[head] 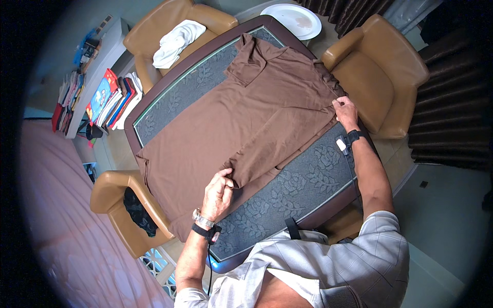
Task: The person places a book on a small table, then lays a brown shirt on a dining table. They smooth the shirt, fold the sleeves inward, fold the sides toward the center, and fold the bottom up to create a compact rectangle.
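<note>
A brown T-shirt (215,119) lies spread over a table (277,204) with a glass top, a dark floral surface and a wooden rim. Its near side is partly folded over, and one sleeve lies bunched near the table's far edge. My left hand (217,194) pinches the cloth at the near middle of the shirt, between thumb and fingers. At the right, by the table's edge, my right hand (345,111) grips the shirt near its shoulder end. Both wrists wear black straps with small devices and cables; a metal watch (203,218) is on the left one.
Tan leather armchairs stand at the right (369,81), lower left (115,200) and upper left (154,27), the last holding a white cloth (179,42). Folded clothes (115,100) are stacked by a shelf at the left. A round white table (296,19) stands beyond the far edge.
</note>
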A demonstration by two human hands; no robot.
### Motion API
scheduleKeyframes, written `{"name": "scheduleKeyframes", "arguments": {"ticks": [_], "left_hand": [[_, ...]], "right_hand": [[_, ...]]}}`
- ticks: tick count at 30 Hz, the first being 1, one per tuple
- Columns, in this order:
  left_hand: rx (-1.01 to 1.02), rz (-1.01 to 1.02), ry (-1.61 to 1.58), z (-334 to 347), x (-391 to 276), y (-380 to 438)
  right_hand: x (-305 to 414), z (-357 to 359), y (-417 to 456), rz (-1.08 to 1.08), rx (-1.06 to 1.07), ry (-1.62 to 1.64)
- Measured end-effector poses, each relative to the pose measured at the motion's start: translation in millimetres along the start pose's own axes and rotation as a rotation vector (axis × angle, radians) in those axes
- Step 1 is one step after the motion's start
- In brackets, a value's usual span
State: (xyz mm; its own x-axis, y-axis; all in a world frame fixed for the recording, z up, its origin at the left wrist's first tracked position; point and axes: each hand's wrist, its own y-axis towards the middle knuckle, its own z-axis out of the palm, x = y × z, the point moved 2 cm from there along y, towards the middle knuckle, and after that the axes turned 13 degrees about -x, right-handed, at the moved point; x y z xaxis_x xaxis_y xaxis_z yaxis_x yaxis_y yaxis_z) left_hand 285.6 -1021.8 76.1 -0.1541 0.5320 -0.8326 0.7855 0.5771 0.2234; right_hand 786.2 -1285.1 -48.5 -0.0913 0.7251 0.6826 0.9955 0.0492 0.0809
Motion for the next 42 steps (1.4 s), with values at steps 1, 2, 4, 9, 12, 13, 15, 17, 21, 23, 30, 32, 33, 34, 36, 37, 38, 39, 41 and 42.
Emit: {"name": "scheduleKeyframes", "arguments": {"ticks": [1, 2, 4, 9, 12, 13, 15, 17, 21, 23, 30, 32, 33, 34, 36, 37, 38, 39, 41, 42], "left_hand": [[-0.002, -0.001, 0.002, -0.7, 1.5, -2.0], [-0.004, -0.001, 0.003, -1.2, 3.2, -3.9], [-0.004, -0.011, -0.003, -0.9, 3.4, -4.7], [0.014, -0.052, 0.0, -4.5, 6.9, -12.7], [0.014, -0.049, -0.017, -5.0, 5.2, -16.1], [0.006, -0.057, -0.017, -3.6, 3.6, -17.4], [-0.014, -0.064, -0.019, -0.4, -0.4, -18.6], [0.062, -0.034, -0.014, 4.6, 12.3, -23.9], [0.161, -0.054, 0.045, 16.5, 36.4, -39.6], [0.173, -0.073, 0.114, 20.6, 34.3, -39.3], [0.236, 0.062, 0.422, 10.3, 18.6, -42.8], [0.12, 0.064, 0.492, 6.9, 4.1, -42.9], [0.061, 0.066, 0.53, 7.9, -3.4, -42.6], [0.026, 0.112, 0.519, 14.8, -10.2, -36.9], [0.025, 0.157, 0.491, 32.8, -16.3, -37.6], [0.013, 0.186, 0.488, 46.5, -15.3, -40.4], [0.058, 0.188, 0.492, 58.0, -12.5, -43.2], [0.133, 0.166, 0.519, 66.9, -7.6, -47.6], [0.215, 0.109, 0.601, 80.2, 14.1, -64.4], [0.25, 0.145, 0.65, 79.5, 21.8, -67.2]], "right_hand": [[5.8, 0.3, 0.6, 0.044, 0.054, 0.005], [11.3, 0.6, 0.1, 0.089, 0.107, 0.01], [7.1, 0.4, 1.5, 0.326, 0.075, 0.163], [4.0, 1.1, -1.8, 0.467, 0.021, 0.271], [4.6, 1.7, -0.2, 0.433, 0.03, 0.282], [2.9, 2.6, 0.3, 0.417, 0.028, 0.277], [-3.0, 4.4, 1.8, 0.372, 0.004, 0.288], [-11.3, 5.5, 6.7, 0.34, -0.01, 0.264], [0.4, 6.6, 3.4, 0.279, 0.012, 0.191], [9.3, 1.7, -1.4, 0.218, 0.001, 0.16], [10.6, -19.8, -16.4, -0.123, -0.168, -0.042], [54.3, -29.2, -55.0, -0.146, -0.091, 0.119], [78.5, -32.2, -80.8, -0.212, -0.001, 0.149], [81.7, -26.5, -100.9, -0.44, 0.005, 0.202], [103.7, -12.6, -151.0, -0.712, 0.111, 0.043], [108.1, -3.1, -171.6, -0.824, 0.155, 0.044], [111.1, 6.4, -193.2, -0.849, 0.188, 0.015], [113.9, 13.3, -210.4, -0.862, 0.233, 0.005], [110.7, 22.1, -232.0, -0.937, 0.257, -0.014], [106.5, 25.1, -238.6, -0.96, 0.246, -0.049]]}}
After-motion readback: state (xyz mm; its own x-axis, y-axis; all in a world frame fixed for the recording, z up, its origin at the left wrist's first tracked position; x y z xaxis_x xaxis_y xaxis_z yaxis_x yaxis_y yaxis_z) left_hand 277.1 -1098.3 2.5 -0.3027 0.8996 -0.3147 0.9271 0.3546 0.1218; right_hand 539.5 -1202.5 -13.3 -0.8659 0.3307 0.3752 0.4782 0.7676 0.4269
